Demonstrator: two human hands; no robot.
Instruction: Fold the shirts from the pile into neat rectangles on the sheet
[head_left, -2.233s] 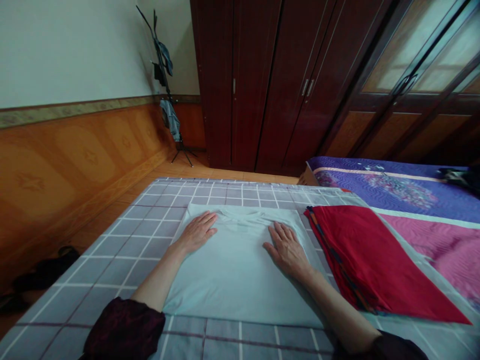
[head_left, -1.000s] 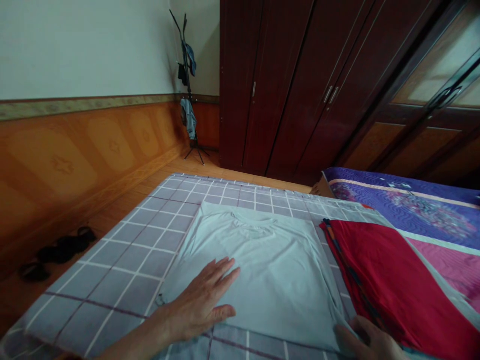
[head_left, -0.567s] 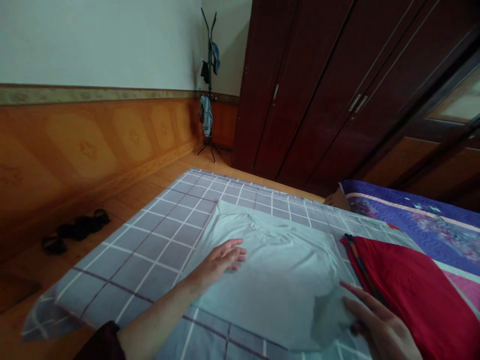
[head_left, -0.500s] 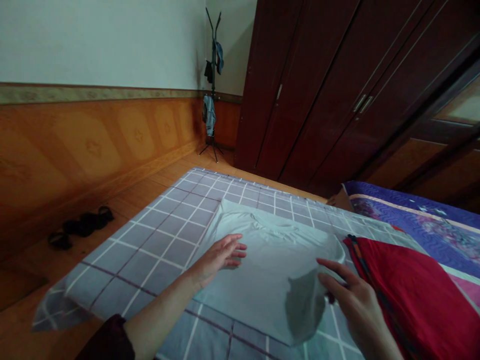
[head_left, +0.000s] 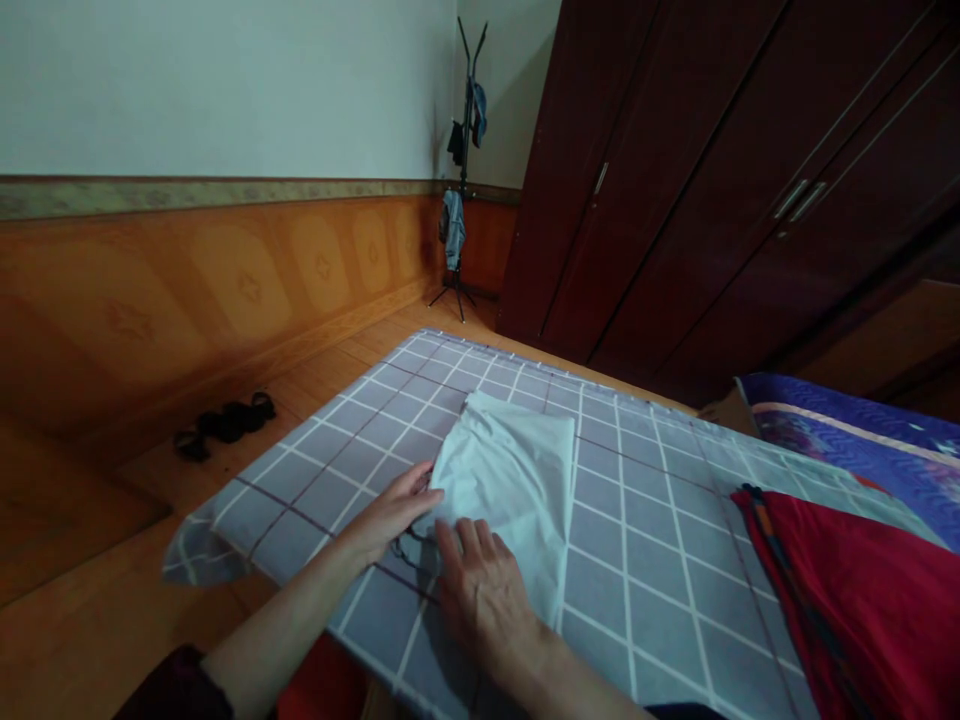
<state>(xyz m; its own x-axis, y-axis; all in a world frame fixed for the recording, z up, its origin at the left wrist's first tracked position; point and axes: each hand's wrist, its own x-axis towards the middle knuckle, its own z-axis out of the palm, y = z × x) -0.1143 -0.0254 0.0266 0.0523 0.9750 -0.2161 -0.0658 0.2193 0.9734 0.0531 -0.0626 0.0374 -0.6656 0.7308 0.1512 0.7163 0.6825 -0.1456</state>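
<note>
A pale, nearly white shirt [head_left: 517, 470] lies folded double into a narrow shape on the checked bedspread. My left hand [head_left: 394, 515] is at its left edge, the thumb on top and the other fingers partly hidden under the cloth. My right hand [head_left: 484, 590] reaches across the lower left part of the shirt, its back facing up and its fingers bent down on the cloth near the edge. The right thumb is hidden. Between the two hands, a small dark loop-like shape shows by the edge, too unclear to name.
A red folded cloth [head_left: 870, 590] with a dark band lies at the right on the grey checked bedspread [head_left: 637, 520]. Beyond it is a purple patterned cover [head_left: 847, 425]. Dark shoes [head_left: 225, 422] stand on the floor; a coat rack [head_left: 465, 160] and a dark red wardrobe [head_left: 645, 200] are behind.
The right side of the shirt has been folded over to the left, halving its width. My right hand has crossed leftward with it, and my left hand has closed on the left edge.
</note>
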